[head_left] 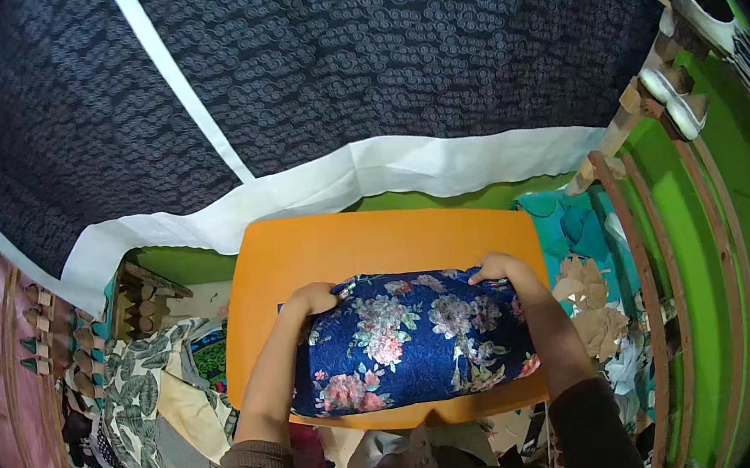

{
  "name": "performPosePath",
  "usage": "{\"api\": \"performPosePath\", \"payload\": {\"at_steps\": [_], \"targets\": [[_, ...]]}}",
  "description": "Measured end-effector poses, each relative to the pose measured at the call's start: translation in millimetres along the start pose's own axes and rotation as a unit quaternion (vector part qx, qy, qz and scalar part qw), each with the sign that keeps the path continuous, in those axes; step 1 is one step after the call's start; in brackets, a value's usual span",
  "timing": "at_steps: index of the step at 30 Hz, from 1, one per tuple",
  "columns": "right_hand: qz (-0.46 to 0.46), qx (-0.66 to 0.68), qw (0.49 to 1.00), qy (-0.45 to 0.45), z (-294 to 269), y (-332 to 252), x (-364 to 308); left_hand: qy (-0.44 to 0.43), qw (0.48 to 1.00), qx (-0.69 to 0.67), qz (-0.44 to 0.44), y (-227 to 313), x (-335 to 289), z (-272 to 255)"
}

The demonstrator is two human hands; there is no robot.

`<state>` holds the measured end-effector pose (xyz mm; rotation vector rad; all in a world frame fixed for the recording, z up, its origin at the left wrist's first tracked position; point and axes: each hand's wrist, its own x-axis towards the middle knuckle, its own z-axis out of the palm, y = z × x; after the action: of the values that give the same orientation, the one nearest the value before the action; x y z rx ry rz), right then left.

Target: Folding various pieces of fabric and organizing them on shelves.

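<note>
A folded floral cloth point(410, 336), lying on the orange board point(376, 243), is being gripped at its far corners by the left hand point(310, 299) and right hand point(499, 267), fingers curled closed. Edges are best being kept aligned and taut.

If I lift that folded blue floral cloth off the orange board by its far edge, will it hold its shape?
Probably not: the blue floral cloth looks soft, with rounded folds, so it would likely droop and unfold. It seems light for its size. Both the left hand and right hand grip its far corners on the orange board, which suggests two-point support helps.
</note>
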<state>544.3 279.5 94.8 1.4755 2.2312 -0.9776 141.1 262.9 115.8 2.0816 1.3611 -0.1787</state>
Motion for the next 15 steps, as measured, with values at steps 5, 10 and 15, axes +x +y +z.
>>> {"api": "performPosePath", "payload": {"at_steps": [5,10,15], "targets": [[0.088,-0.158,0.845,0.503,10,-70,-53,0.323,0.916,0.226,-0.075,73,-44,-1],[0.001,-0.045,0.919,0.393,48,-174,-67,0.341,0.933,0.115,-0.017,132,-60,33],[0.005,0.003,0.918,0.397,63,-140,-66,0.337,0.922,0.157,-0.109,110,-84,40]]}}
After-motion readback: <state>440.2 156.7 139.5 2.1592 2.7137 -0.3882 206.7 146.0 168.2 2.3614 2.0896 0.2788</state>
